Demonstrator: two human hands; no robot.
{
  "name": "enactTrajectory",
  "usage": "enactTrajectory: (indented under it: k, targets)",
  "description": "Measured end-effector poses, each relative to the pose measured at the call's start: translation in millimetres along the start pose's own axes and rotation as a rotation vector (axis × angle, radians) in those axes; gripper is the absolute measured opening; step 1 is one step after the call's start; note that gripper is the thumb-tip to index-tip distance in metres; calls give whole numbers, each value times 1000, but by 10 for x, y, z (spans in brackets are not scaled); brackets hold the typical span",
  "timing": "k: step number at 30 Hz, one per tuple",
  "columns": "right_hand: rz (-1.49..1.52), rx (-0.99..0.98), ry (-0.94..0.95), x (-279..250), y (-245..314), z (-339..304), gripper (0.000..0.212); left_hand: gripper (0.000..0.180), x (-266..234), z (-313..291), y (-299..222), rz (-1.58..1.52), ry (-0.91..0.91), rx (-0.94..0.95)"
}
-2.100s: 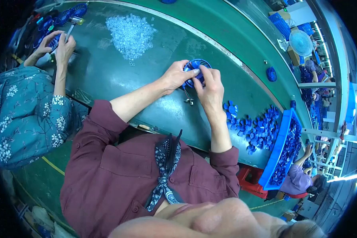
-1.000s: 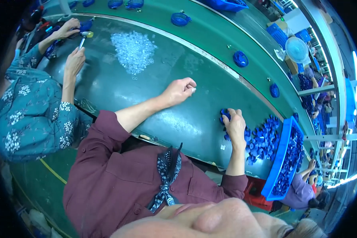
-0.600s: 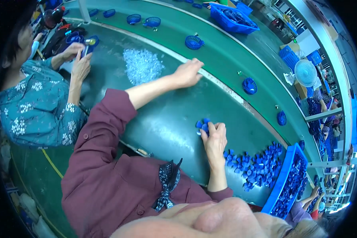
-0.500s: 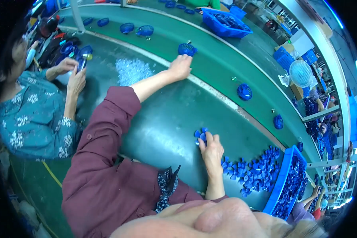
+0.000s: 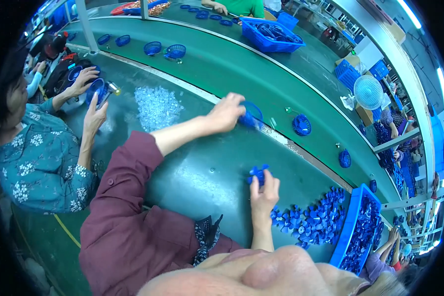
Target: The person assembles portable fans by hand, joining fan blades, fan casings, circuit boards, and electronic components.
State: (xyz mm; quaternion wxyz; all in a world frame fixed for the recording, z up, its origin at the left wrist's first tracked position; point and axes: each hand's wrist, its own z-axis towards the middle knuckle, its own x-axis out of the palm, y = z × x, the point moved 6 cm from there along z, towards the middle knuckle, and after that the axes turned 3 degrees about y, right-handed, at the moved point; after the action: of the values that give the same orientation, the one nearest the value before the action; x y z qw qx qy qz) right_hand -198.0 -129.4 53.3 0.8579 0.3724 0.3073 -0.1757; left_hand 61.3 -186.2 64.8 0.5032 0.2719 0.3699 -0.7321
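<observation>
My left hand point(image 5: 226, 114) is closed on the rim of a round blue fan guard point(image 5: 252, 116), blurred by motion, over the pale edge between worktable and belt. A short metallic piece hangs beside it. Lower down, my right hand point(image 5: 265, 196) pinches a small blue fan blade point(image 5: 257, 172) just above the green tabletop. To its right lies a spread pile of similar blue fan blades point(image 5: 311, 222). A blue bin point(image 5: 341, 232) filled with more of them stands beyond the pile.
Along the green conveyor belt point(image 5: 207, 69) sit spaced blue guards, one guard point(image 5: 301, 125) to the right. Small clear plastic pieces point(image 5: 158, 108) are heaped on the table. At left a co-worker's hand point(image 5: 94, 117) holds another guard. A blue crate point(image 5: 271, 42) stands across the belt.
My left hand has drawn the fan guard off the belt toward me and slightly right. My right hand has lifted a fan blade from the few lying at its fingertips.
</observation>
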Motion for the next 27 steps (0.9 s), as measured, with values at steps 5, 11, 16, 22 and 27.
enactTrajectory:
  k: [5, 11, 16, 22, 27]
  targets:
    - [67, -29, -133, -151, -64, 67, 37, 14, -162, -710, -534, -133, 510, 126]
    - [97, -83, -84, -6, -81, 42, 37, 21, -182, -1033, -532, -337, 541, -105]
    - [171, -108, -61, -18, 214, 31, 33, 32, -62, -1202, -659, -150, 491, -357]
    - [231, -135, 207, 14, 673, -181, 31, 27, -68, -1408, -629, -486, 188, -536]
    - [-18, -249, 265, 75, 885, -183, 32, 38, 59, -1379, -608, -765, 282, -616]
